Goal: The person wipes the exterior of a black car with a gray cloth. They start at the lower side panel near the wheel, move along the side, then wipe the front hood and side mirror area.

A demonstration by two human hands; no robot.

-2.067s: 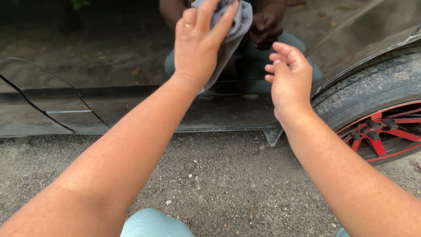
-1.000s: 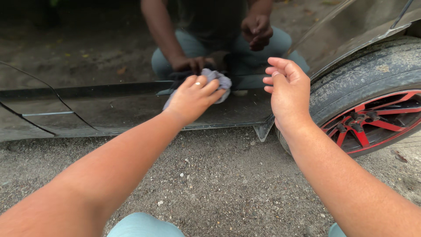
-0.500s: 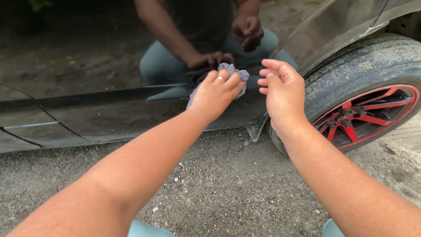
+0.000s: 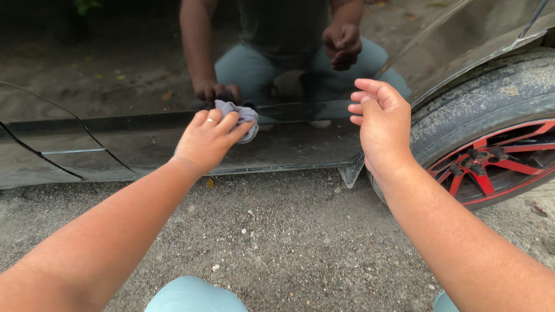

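Left hand (image 4: pixel 209 140) pressing a crumpled grey cloth (image 4: pixel 238 115) against the glossy dark lower panel of the car body (image 4: pixel 144 86), fingers (image 4: pixel 228 122) bunched over the fabric and holding it, a thin ring showing on one of them. Cloth sitting just above the black sill strip (image 4: pixel 115 123) running along the bottom of the door, touching the paint there. Right hand (image 4: pixel 383 124) hovering bare to the right, near the panel's rear edge, fingers (image 4: pixel 370 95) loosely curled and narrow, gripping nothing, apart from the bodywork as far as can be told. Just beside that hand, bulging into view, a dusty black tyre (image 4: pixel 485 104) wrapped around a red-spoked wheel rim (image 4: pixel 491 164). Shining back from the paint, a crouching reflection in light blue-green trousers, mirrored hands meeting the cloth. Below the sill, grey gravelly ground (image 4: pixel 277 242) scattered with small pale stones, stretching toward the camera. Peeking in at the bottom edge, a knee in light blue-green fabric (image 4: pixel 193 294), sitting between the two outstretched forearms. Both arms reaching forward, left one lower and angled in toward the door, right one coming in from the lower right corner.
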